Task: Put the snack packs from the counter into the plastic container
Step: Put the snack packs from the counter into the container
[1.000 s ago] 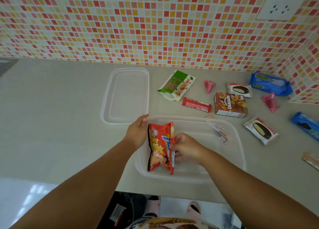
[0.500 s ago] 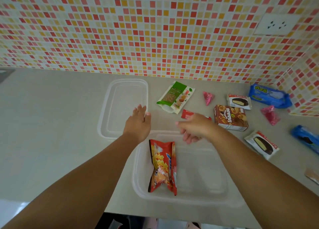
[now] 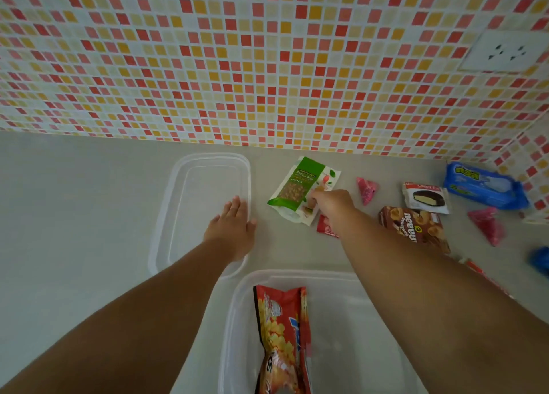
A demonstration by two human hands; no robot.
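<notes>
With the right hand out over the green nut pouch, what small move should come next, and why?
Probably close the right hand on the green nut pouch and lift it. The fingers already reach its near edge, the pouch lies flat on the counter, and the plastic container holds only the red snack bag, so there is room. The left hand rests open over the lid.

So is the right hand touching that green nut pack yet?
Touching. In the head view the right hand has its fingertips down on the green nut pack's lower right part, with no gap showing.
</notes>
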